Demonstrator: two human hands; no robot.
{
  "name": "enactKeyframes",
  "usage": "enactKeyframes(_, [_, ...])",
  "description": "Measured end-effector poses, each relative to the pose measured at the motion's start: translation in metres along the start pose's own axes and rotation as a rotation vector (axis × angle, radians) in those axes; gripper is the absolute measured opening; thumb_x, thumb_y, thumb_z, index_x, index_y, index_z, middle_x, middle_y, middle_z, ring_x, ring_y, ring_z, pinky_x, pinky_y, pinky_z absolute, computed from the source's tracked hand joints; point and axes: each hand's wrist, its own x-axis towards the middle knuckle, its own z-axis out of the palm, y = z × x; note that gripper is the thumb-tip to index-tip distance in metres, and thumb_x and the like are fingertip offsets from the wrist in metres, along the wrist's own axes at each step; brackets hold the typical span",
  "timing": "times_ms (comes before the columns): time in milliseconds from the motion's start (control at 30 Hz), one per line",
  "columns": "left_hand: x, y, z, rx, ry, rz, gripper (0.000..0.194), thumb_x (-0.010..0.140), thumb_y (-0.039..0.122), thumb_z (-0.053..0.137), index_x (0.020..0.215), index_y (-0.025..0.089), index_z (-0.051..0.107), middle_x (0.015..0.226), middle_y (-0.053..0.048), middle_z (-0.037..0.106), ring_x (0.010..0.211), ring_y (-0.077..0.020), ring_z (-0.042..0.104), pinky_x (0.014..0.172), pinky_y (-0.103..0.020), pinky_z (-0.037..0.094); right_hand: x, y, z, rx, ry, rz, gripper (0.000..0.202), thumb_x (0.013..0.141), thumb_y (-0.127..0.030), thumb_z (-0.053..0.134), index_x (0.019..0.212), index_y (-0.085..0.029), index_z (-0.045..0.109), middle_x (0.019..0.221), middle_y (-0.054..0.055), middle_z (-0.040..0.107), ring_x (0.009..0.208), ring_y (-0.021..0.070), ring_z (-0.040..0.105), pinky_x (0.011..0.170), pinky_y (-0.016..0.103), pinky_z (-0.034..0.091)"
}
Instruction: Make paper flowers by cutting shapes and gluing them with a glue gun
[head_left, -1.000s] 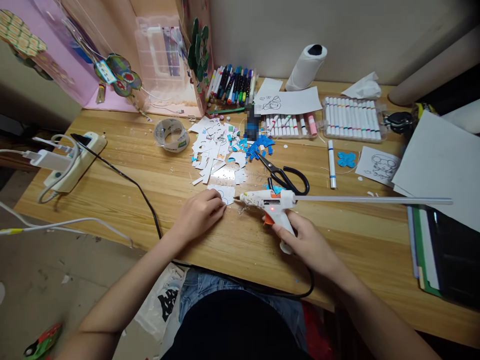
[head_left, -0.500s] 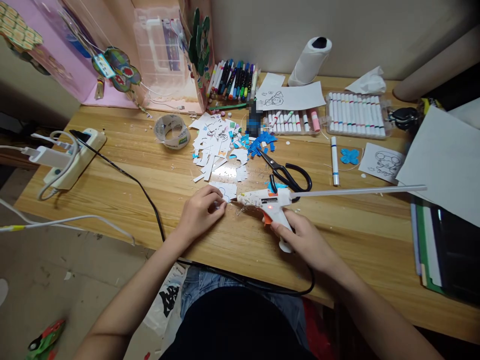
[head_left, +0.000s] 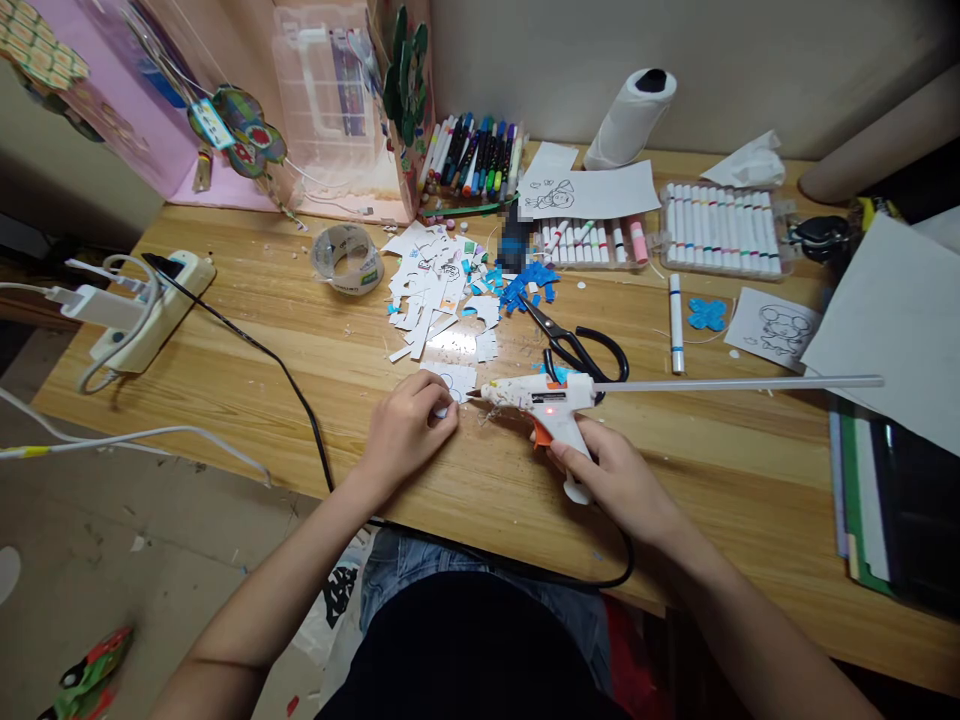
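My right hand point(head_left: 611, 470) is wrapped around the handle of a white hot glue gun point(head_left: 536, 395) with an orange trigger and a lit red light. A long clear glue stick point(head_left: 735, 384) sticks out of its back. The nozzle points left, close to my left hand point(head_left: 409, 425). The fingers of that hand are curled together at the lower edge of a small white piece of paper point(head_left: 459, 378) with drawn lines, pinching it against the table; the fingertips partly hide it. Just behind the gun lie black-handled scissors point(head_left: 577, 350), partly covered by it.
Paper scraps point(head_left: 427, 290) and blue bits point(head_left: 529, 285) lie beyond my hands. A tape roll point(head_left: 346, 262) and a power strip point(head_left: 161, 315) are at left. Markers point(head_left: 720, 230), a blue flower cutout point(head_left: 706, 314) and paper sheets point(head_left: 892, 330) lie right. A black cord point(head_left: 281, 370) crosses the table.
The glue gun has shifted slightly right in view, its nozzle a little farther from my left fingers. The whole view has shifted slightly too. My left hand keeps its pinch.
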Motion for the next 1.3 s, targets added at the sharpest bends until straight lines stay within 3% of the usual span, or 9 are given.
enactKeyframes(333, [0.0003, -0.0014, -0.0013, -0.081, 0.005, -0.039, 0.006, 0.079, 0.016, 0.052, 0.076, 0.017, 0.057, 0.09, -0.005, 0.059, 0.083, -0.0158, 0.055, 0.074, -0.029, 0.046, 0.0027, -0.0069, 0.0058, -0.06, -0.046, -0.019, 0.03, 0.082, -0.042, 0.04, 0.066, -0.019, 0.05, 0.067, 0.004, 0.06, 0.062, 0.0185, 0.054, 0.057, 0.029, 0.041])
enactKeyframes(1300, [0.0009, -0.0018, -0.0014, -0.097, 0.003, -0.045, 0.007, 0.079, 0.015, 0.052, 0.076, 0.017, 0.059, 0.09, -0.005, 0.058, 0.084, -0.0155, 0.055, 0.071, -0.027, 0.046, 0.0047, -0.0105, 0.0054, -0.108, -0.083, 0.008, 0.031, 0.084, -0.043, 0.036, 0.062, -0.021, 0.039, 0.06, 0.001, 0.053, 0.057, 0.0168, 0.049, 0.053, 0.028, 0.036])
